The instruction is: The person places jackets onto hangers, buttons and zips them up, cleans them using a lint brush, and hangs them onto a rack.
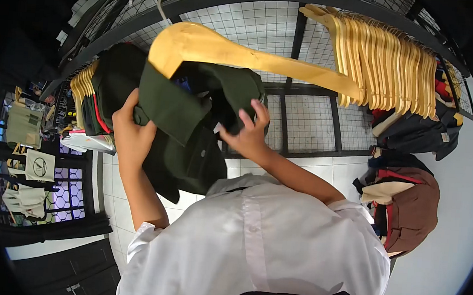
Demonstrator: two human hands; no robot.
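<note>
A dark green collared shirt point(176, 113) hangs in front of me on a wooden hanger point(216, 50) with a white hook. One end of the hanger goes down into the shirt at the left; its other arm sticks out bare to the right, outside the collar. My left hand point(132, 135) is closed on the shirt's left side, fingers partly hidden by cloth. At the right edge of the collar opening is my right hand point(251, 135), its fingers apart and slightly blurred, the thumb close to or touching the cloth.
Many bare wooden hangers point(387, 65) hang on the black rack point(246, 5) at the upper right. Dark clothes point(421, 127) and a brown garment point(416, 209) are below them. More hung clothes point(88, 104) stand at the left, near a pale bag point(40, 165). White tiles point(115, 194) cover the floor.
</note>
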